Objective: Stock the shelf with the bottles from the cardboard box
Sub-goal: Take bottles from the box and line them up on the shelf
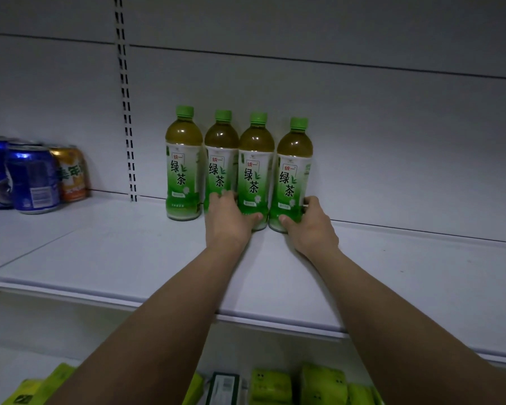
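Observation:
Several green tea bottles with green caps stand upright in a row at the back of the white shelf (pixel 100 252). My left hand (pixel 228 222) is wrapped around the base of the third bottle from the left (pixel 256 159), and it covers the foot of the second bottle (pixel 221 153). My right hand (pixel 311 225) grips the base of the rightmost bottle (pixel 294 165). The leftmost bottle (pixel 184 159) stands untouched. All the bottles rest on the shelf. The cardboard box is out of view.
Blue cans (pixel 32 179) and an orange can (pixel 70 173) stand at the far left of the same shelf, past a slotted upright (pixel 127 112). Green packets (pixel 322 384) lie on the shelf below. Bare shelf stretches right of the bottles and in front of them.

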### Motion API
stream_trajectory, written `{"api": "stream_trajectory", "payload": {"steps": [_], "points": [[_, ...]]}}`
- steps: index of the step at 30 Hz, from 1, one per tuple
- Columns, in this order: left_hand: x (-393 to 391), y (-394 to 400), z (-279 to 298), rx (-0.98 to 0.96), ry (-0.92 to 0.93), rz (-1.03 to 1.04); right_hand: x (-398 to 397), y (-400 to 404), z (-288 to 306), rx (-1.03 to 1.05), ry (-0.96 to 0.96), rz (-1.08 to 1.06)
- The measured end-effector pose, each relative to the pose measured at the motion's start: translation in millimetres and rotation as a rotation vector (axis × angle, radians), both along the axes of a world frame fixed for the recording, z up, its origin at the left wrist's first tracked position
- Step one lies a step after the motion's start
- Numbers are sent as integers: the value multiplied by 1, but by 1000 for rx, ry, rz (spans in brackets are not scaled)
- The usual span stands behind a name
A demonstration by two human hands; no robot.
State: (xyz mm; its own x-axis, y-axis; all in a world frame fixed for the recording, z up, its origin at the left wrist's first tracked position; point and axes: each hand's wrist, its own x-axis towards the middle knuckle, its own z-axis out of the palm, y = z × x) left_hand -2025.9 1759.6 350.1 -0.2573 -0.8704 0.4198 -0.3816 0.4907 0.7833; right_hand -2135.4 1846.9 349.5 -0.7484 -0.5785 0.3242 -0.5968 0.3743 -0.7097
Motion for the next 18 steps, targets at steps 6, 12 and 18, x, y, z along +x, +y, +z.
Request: {"api": "stream_trajectory", "payload": {"steps": [6, 12, 18], "points": [[2, 2, -1, -42, 1, -8, -3, -1, -5, -19, 55, -26], [1, 1, -3, -44, -3, -6, -7, -5, -8, -29, 81, -40], [1, 2, -2, -50, -5, 9, -6, -6, -9, -40, 53, -32]]}}
